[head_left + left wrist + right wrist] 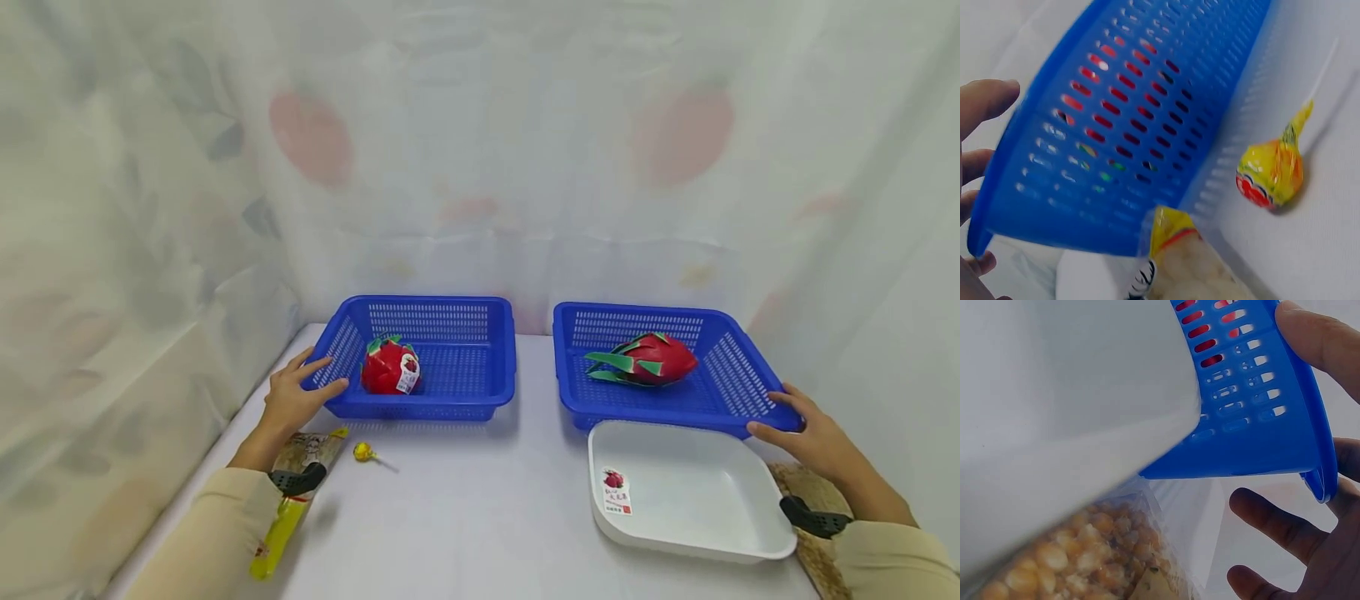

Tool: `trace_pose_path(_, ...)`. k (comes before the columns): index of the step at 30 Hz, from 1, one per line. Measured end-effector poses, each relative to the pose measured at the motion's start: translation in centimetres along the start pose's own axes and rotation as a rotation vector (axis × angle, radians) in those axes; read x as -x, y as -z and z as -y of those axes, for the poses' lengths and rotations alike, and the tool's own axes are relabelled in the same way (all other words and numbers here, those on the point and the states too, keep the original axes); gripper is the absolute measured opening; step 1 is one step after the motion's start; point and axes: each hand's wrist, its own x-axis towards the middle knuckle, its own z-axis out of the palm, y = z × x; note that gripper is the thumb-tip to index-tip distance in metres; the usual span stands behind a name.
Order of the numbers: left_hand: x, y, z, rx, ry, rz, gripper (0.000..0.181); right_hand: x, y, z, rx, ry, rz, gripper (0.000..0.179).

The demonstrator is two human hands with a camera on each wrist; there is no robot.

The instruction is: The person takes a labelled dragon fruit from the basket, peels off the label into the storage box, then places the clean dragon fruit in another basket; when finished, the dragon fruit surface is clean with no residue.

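My left hand (291,402) holds the left corner of a blue basket (501,367), its thumb at the rim and other fingers partly hidden behind it in the left wrist view. Inside that basket sits a red dragon fruit (384,368) with a white label. On the right, my right hand (817,437) grips the near right corner of a second blue basket (566,375). In the right wrist view the thumb (1316,334) lies against the rim, with two lower fingers spread below it. A dragon fruit (660,360) with green leaves lies on its side in this basket.
A white tray (675,475) with a dragon fruit sticker stands before the right basket. Beside it, partly hidden, lies a bag of corn kernels (1079,550). A yellow-wrapped lollipop (364,452) and a yellow-ended packet (281,533) lie near my left arm. Curtains hang behind and left.
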Motion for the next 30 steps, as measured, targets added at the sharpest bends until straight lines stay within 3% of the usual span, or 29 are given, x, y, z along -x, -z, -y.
trace_pose_path(8,-0.6,0.0,0.9,-0.033,0.066,0.045,0.082,-0.1,0.2,0.3,-0.007,0.004,0.012,0.09)
trace_pose_path(14,-0.4,-0.5,1.3,-0.066,0.043,0.038,0.084,0.1,0.6,0.6,0.015,0.001,0.02,0.089)
trace_pose_path(19,-0.4,-0.8,1.3,-0.064,0.052,0.034,0.085,0.6,1.4,1.2,0.055,0.016,-0.033,0.085)
trace_pose_path(24,-0.4,-0.9,1.4,-0.074,0.062,0.033,0.087,1.2,2.5,2.8,0.074,0.041,-0.083,0.084)
trace_pose_path(30,-0.5,-1.0,1.6,-0.071,0.062,0.034,0.087,1.9,3.5,6.3,0.085,0.105,-0.175,0.08)
